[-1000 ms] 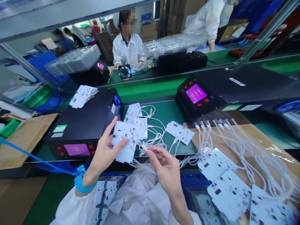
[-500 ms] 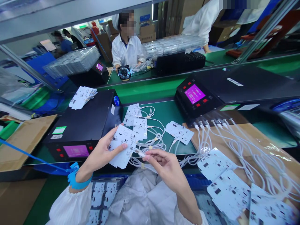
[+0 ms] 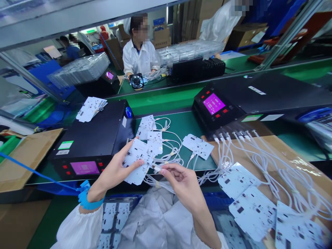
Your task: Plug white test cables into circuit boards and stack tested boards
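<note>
A white circuit board (image 3: 137, 173) dotted with small dark parts is pinched in my left hand (image 3: 114, 173), thumb on top of its face. My right hand (image 3: 183, 183) grips the white plug (image 3: 156, 168) of a cable between thumb and fingertips. The plug's metal tip points at the board's right edge; whether it touches the board I cannot tell. Just beyond the held board lie more white boards (image 3: 155, 141) with coiled white cables (image 3: 172, 152). A separate board (image 3: 198, 146) rests on the green mat to the right, a cable plug close to its lower edge.
Black test boxes with lit screens stand left (image 3: 88, 138) and right (image 3: 220, 107). Loose boards (image 3: 92, 109) lie on the left one. Several cables run from the right box over brown cardboard (image 3: 287, 148), near more boards (image 3: 252, 211). A blue wrist strap cord (image 3: 46, 174) crosses the left side. Co-workers are across the bench.
The held board and my left hand have shifted slightly right, closer to the plug. My right hand stays nearly in place. A co-worker's arm at the back right has moved.
</note>
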The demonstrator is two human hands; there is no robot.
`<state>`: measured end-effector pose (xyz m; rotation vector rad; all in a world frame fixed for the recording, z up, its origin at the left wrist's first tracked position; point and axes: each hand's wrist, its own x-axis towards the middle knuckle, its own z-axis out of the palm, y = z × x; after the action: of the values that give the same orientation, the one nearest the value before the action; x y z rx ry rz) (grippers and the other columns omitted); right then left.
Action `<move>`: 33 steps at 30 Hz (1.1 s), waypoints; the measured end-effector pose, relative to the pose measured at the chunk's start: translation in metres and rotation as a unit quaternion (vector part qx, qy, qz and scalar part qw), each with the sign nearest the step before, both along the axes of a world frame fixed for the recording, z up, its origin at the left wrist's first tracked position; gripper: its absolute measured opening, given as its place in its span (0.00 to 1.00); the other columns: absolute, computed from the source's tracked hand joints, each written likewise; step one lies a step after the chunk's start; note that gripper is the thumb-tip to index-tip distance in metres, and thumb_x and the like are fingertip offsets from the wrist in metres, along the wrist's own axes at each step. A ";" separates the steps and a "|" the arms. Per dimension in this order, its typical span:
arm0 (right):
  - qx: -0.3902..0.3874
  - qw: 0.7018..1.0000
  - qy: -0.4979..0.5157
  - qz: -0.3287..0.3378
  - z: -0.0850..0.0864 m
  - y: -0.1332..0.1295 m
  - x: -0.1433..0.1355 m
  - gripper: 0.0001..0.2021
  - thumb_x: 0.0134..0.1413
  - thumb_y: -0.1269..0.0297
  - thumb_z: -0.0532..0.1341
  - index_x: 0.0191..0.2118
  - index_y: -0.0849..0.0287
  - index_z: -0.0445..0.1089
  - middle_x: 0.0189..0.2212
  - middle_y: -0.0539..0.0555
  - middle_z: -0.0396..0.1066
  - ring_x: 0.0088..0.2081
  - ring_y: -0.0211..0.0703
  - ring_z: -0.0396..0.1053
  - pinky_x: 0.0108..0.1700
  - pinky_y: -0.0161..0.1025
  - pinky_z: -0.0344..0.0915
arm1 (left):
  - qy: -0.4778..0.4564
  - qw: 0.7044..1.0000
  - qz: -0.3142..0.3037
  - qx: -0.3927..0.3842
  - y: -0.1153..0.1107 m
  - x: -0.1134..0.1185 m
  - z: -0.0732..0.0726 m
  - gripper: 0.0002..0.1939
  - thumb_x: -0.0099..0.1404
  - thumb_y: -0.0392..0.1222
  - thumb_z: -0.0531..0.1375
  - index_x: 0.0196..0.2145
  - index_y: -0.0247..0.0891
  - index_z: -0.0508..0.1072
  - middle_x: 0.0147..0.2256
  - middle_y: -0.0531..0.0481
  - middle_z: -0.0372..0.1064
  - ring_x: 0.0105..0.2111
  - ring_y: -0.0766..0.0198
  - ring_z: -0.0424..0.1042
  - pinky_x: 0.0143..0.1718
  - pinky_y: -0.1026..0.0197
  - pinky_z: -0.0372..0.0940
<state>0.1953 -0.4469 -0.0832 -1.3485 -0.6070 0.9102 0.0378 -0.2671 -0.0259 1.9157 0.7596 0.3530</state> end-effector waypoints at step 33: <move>0.224 0.851 -0.399 -0.257 0.015 0.081 -0.049 0.10 0.65 0.78 0.63 0.48 0.64 0.78 0.38 0.58 0.75 0.39 0.42 0.74 0.42 0.41 0.76 | -0.011 0.983 0.099 0.157 -0.029 0.029 -0.010 0.12 0.72 0.45 0.54 0.48 0.36 0.69 0.33 0.50 0.75 0.30 0.65 0.71 0.37 0.62 0.68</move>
<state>0.1464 -0.3655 -0.0679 -1.3209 -0.9476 -0.2745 0.0665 -0.2959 -0.0363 2.1288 0.9269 0.6470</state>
